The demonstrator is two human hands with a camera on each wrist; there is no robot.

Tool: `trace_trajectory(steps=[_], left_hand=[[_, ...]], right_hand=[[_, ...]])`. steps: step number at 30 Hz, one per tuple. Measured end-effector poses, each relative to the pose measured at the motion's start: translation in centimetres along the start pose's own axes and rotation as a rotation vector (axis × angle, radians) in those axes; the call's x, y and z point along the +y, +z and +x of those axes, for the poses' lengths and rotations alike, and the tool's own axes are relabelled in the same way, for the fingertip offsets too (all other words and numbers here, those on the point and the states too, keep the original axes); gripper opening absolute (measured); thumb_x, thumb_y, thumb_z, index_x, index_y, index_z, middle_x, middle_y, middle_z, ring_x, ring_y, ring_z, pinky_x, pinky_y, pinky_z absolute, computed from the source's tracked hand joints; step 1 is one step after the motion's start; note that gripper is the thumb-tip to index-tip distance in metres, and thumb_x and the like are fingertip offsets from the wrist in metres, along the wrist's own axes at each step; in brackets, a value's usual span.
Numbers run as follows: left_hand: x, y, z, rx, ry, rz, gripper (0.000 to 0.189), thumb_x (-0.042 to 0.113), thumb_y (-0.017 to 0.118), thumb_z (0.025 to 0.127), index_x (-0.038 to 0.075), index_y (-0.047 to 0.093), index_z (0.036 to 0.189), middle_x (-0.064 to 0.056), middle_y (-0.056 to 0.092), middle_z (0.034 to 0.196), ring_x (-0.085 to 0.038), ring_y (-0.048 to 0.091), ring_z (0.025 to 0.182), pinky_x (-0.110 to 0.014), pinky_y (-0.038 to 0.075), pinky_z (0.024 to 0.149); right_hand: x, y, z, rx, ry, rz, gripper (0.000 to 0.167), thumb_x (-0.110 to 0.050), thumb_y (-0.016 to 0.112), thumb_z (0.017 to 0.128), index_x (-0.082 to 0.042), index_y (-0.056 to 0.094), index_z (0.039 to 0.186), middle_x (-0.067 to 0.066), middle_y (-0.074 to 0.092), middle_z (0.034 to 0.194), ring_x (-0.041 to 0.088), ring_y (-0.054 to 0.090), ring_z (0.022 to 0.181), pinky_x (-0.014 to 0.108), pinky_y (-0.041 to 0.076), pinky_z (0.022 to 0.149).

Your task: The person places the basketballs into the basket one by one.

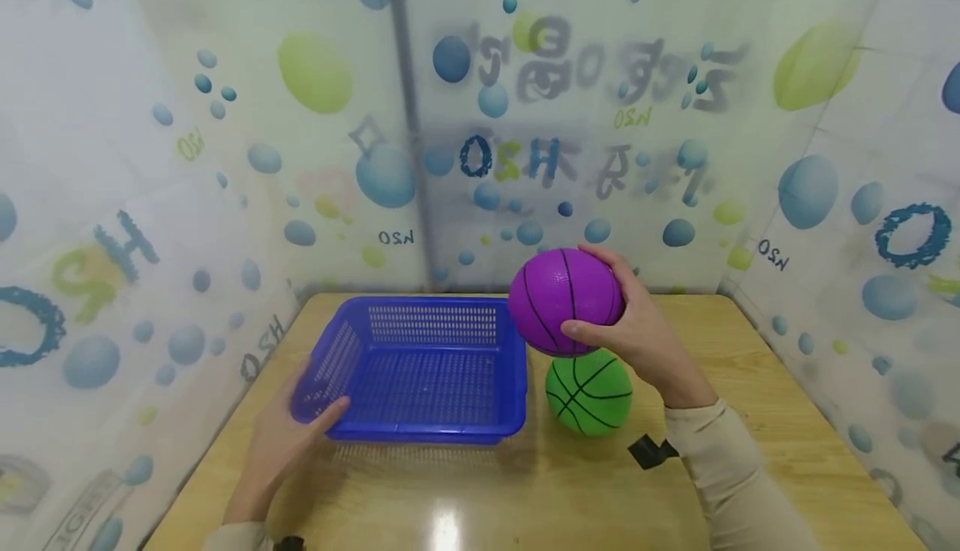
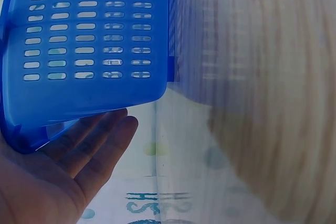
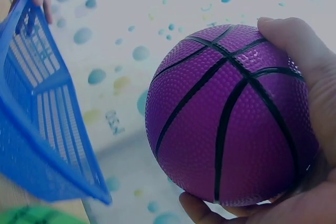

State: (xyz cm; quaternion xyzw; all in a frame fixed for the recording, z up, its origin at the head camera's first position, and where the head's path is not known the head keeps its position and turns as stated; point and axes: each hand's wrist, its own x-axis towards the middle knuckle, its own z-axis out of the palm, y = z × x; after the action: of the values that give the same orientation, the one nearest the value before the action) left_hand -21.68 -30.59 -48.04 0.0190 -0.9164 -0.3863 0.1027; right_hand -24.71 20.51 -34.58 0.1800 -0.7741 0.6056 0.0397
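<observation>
My right hand (image 1: 648,343) grips a small purple basketball (image 1: 566,301) in the air, above and just behind a green basketball (image 1: 588,405) on the table. Thumb and fingers spread around the purple basketball (image 3: 226,124) in the right wrist view. At its left front corner, my left hand (image 1: 281,434) holds a blue plastic basket (image 1: 427,433), thumb over the rim and fingers on the outside. Those fingers (image 2: 102,156) show beside the slotted wall of the basket (image 2: 94,92) in the left wrist view. Nothing lies inside the basket.
The light wooden table (image 1: 390,501) carries all of this. A small black piece (image 1: 648,452) lies near my right forearm, right of the green basketball. Patterned curtains (image 1: 637,201) hang behind the table and along both sides.
</observation>
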Motion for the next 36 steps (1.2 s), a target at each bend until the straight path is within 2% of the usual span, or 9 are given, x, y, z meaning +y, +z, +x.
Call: trace_trajectory(steps=[4, 11, 18, 25, 29, 32, 36], left_hand=[[0.1, -0.1, 0.3, 0.014, 0.019, -0.016, 0.111, 0.056, 0.083, 0.097, 0.017, 0.02, 0.18, -0.03, 0.029, 0.178, -0.06, 0.031, 0.161, -0.083, 0.024, 0.127], [0.4, -0.3, 0.9, 0.015, 0.031, -0.01, 0.112, 0.059, 0.082, 0.097, 0.018, 0.02, 0.18, -0.03, 0.03, 0.178, -0.061, 0.03, 0.16, -0.084, 0.024, 0.126], [0.6, -0.3, 0.8, 0.005, 0.024, -0.005, 0.113, 0.058, 0.083, 0.096, 0.016, 0.021, 0.18, -0.03, 0.03, 0.178, -0.06, 0.03, 0.16, -0.083, 0.025, 0.126], [0.3, -0.3, 0.5, 0.012, 0.021, -0.01, 0.112, 0.059, 0.083, 0.097, 0.017, 0.022, 0.18, -0.029, 0.03, 0.178, -0.06, 0.03, 0.161, -0.083, 0.024, 0.127], [0.3, -0.3, 0.6, 0.01, 0.013, -0.008, 0.112, 0.06, 0.082, 0.097, 0.018, 0.02, 0.18, -0.031, 0.03, 0.178, -0.06, 0.03, 0.161, -0.083, 0.024, 0.127], [0.2, -0.3, 0.5, 0.008, 0.01, -0.009, 0.112, 0.06, 0.082, 0.097, 0.017, 0.021, 0.18, -0.031, 0.031, 0.177, -0.061, 0.03, 0.16, -0.083, 0.024, 0.126], [-0.1, -0.1, 0.2, 0.008, 0.009, -0.009, 0.112, 0.06, 0.082, 0.097, 0.015, 0.022, 0.18, -0.032, 0.031, 0.177, -0.061, 0.031, 0.16, -0.083, 0.025, 0.127]], right_hand=[[-1.1, 1.6, 1.4, -0.026, -0.033, -0.003, 0.099, -0.027, 0.096, 0.09, -0.051, 0.039, 0.168, 0.005, 0.037, 0.172, 0.048, 0.056, 0.145, 0.063, 0.065, 0.102], [-3.0, 4.2, 2.9, -0.089, -0.106, 0.086, 0.101, -0.023, 0.097, 0.087, -0.05, 0.041, 0.167, 0.004, 0.04, 0.17, 0.044, 0.059, 0.144, 0.059, 0.065, 0.102], [-3.6, 6.2, 3.9, -0.147, -0.14, 0.142, 0.1, -0.023, 0.097, 0.086, -0.049, 0.042, 0.167, 0.001, 0.042, 0.168, 0.042, 0.061, 0.141, 0.057, 0.066, 0.101], [-2.1, 8.1, 4.5, -0.223, -0.169, 0.101, 0.101, -0.024, 0.099, 0.085, -0.047, 0.043, 0.166, -0.001, 0.039, 0.174, 0.042, 0.06, 0.142, 0.057, 0.066, 0.102], [-0.4, 9.3, 4.8, -0.259, -0.141, 0.063, 0.102, -0.026, 0.1, 0.084, -0.049, 0.043, 0.165, 0.002, 0.043, 0.169, 0.042, 0.061, 0.141, 0.055, 0.066, 0.102], [0.7, 10.3, 4.7, -0.273, -0.129, -0.007, 0.103, -0.027, 0.101, 0.082, -0.051, 0.042, 0.164, 0.002, 0.046, 0.165, 0.039, 0.063, 0.138, 0.052, 0.067, 0.101], [1.9, 11.6, 4.4, -0.281, -0.159, -0.119, 0.105, -0.032, 0.103, 0.079, -0.045, 0.044, 0.164, 0.003, 0.047, 0.164, 0.034, 0.063, 0.137, 0.048, 0.067, 0.1]])
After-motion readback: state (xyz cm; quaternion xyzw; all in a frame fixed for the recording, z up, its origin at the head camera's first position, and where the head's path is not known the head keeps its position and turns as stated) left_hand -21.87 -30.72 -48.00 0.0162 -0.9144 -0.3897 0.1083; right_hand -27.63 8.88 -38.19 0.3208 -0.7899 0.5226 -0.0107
